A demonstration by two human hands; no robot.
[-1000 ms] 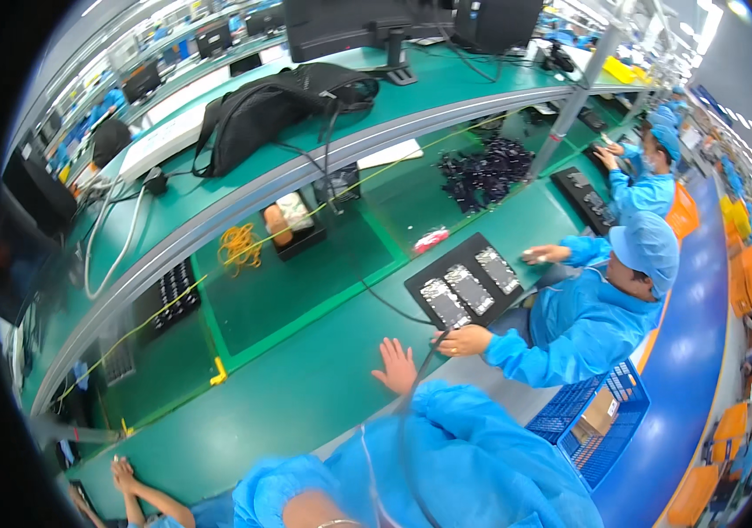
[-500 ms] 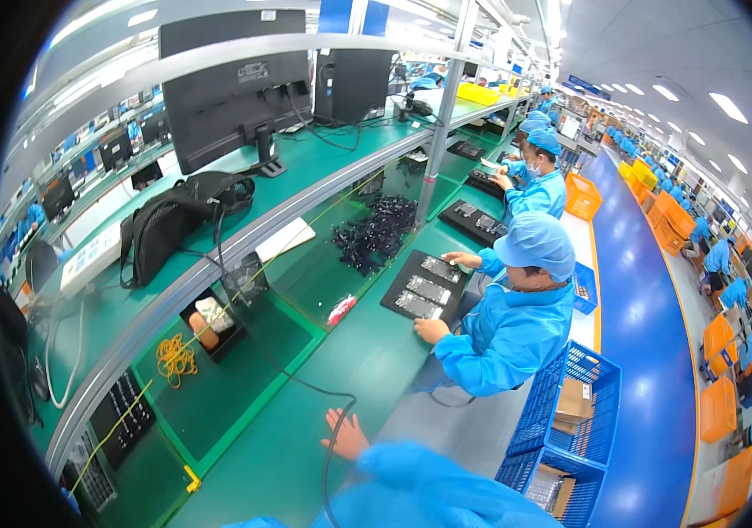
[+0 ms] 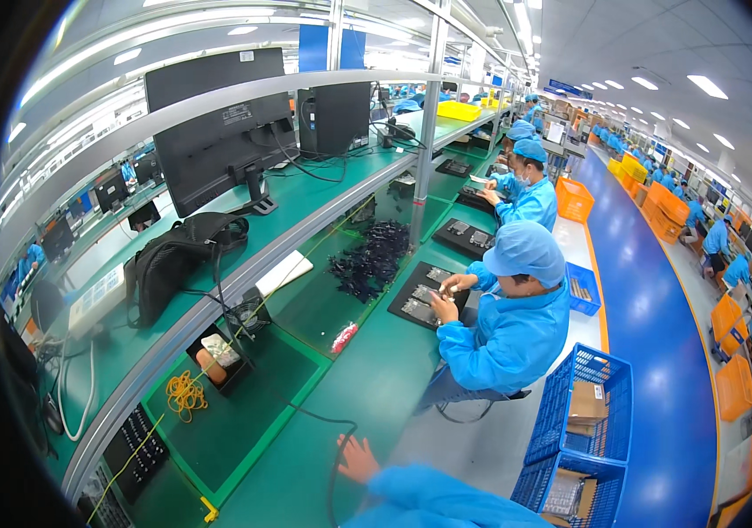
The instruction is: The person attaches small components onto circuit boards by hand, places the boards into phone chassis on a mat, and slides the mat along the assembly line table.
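Observation:
My right hand (image 3: 358, 459), in a blue sleeve (image 3: 446, 502), lies palm down on the green bench top (image 3: 323, 418). Its fingers are spread and it holds nothing. A black cable (image 3: 338, 471) runs beside and partly over the hand. My left hand is outside the picture. Up the bench from my hand, a co-worker in blue smock and cap (image 3: 517, 321) brings both hands (image 3: 449, 297) together over a black tray (image 3: 413, 297) with flat silvery parts. What those fingers hold is too small to tell.
Yellow cord (image 3: 186, 395) and a dark box (image 3: 226, 365) rest on the bench mat. Beyond lies a pile of small black parts (image 3: 367, 261). A metal shelf rail (image 3: 217, 321) carries a monitor (image 3: 226, 150) and black bag (image 3: 187, 251). Blue crates (image 3: 583, 400) stand at right.
The view has shifted slightly. The co-worker's hands, apart at the tray's edges before, are now together above it. My right hand stays flat on the bench.

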